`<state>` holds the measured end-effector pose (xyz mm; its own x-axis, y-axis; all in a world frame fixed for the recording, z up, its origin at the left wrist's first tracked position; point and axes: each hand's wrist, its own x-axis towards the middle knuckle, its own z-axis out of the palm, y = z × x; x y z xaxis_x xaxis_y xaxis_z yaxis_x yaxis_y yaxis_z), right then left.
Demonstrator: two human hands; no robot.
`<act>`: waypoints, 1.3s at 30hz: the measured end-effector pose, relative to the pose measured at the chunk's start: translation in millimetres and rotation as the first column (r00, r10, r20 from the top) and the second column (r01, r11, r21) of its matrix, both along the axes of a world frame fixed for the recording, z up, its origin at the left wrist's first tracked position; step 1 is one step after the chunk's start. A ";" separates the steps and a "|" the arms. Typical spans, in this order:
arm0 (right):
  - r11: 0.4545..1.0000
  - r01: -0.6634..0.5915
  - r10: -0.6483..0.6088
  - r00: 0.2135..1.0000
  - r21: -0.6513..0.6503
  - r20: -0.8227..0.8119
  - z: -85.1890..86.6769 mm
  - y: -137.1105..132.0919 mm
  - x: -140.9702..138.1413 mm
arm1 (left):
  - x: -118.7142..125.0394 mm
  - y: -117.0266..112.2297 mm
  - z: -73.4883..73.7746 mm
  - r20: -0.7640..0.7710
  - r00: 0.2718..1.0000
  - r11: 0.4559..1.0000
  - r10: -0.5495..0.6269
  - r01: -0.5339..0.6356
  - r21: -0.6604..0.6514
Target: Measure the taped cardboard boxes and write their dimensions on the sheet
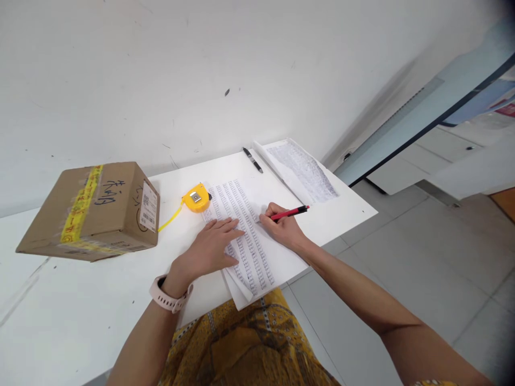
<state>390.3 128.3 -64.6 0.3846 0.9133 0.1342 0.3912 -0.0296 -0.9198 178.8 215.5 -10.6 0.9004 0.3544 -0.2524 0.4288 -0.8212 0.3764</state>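
Observation:
My right hand [281,225] is closed around a red and black pen [290,213], its tip down at a sheet of paper [257,257]. Columns of handwritten marks run along that sheet, and its near corner curls up over more paper. Flat on the left part of the sheet rests my left hand [215,244], fingers spread, with a pink watch band at the wrist. A yellow tape measure [197,198] lies just beyond the left hand, a short length of its tape pulled out toward the box.
A taped cardboard box [108,209] with handwriting and a label stands at the left of the white table [161,284]. Near the wall lie a black and grey pen [252,160] and an open booklet [301,169] with dense writing. The table's right edge drops to a tiled floor.

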 end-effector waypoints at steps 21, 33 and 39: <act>0.999 0.037 -0.037 0.999 -0.005 0.012 -1.2 1.3 -0.6 | -0.6 0.5 -1.4 0.008 1.000 1.000 -0.011 0.011 0.021; 1.000 0.031 -0.031 0.999 -0.002 0.024 -1.2 1.1 -0.7 | -1.7 2.6 -4.4 0.035 0.999 1.000 -0.008 0.008 0.008; 1.000 0.030 -0.030 0.999 -0.004 0.028 -1.4 1.1 0.1 | -1.4 1.7 -1.6 0.024 1.000 1.000 -0.009 0.009 0.005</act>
<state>390.4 129.4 -65.9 0.4083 0.9018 0.1417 0.4158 -0.0455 -0.9083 177.4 217.2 -12.2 0.9093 0.3472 -0.2293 0.4122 -0.8270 0.3823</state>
